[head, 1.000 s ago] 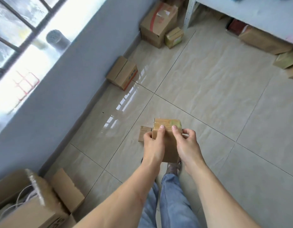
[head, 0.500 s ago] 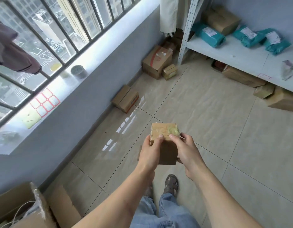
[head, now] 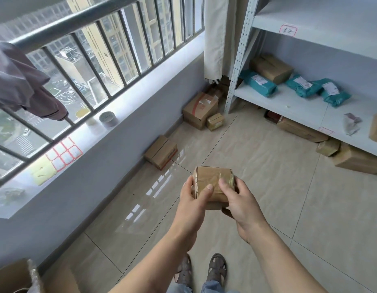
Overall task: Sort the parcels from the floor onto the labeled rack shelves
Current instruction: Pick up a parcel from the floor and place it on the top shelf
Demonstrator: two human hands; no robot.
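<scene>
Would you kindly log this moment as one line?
left hand + right hand: holding box | above floor | rack ahead-right

We saw a barred window (head: 94, 60) along the left wall, with a dull purple garment (head: 20, 87) draped over its rail. On the sill (head: 128, 121) lay a roll of tape (head: 107, 119), a sheet of red-edged labels (head: 64, 154) and a yellow paper (head: 42, 173) just beside it — all apart from the pale curtain (head: 215, 39) hanging in the corner. The tiled floor (head: 289, 197) shone.
</scene>
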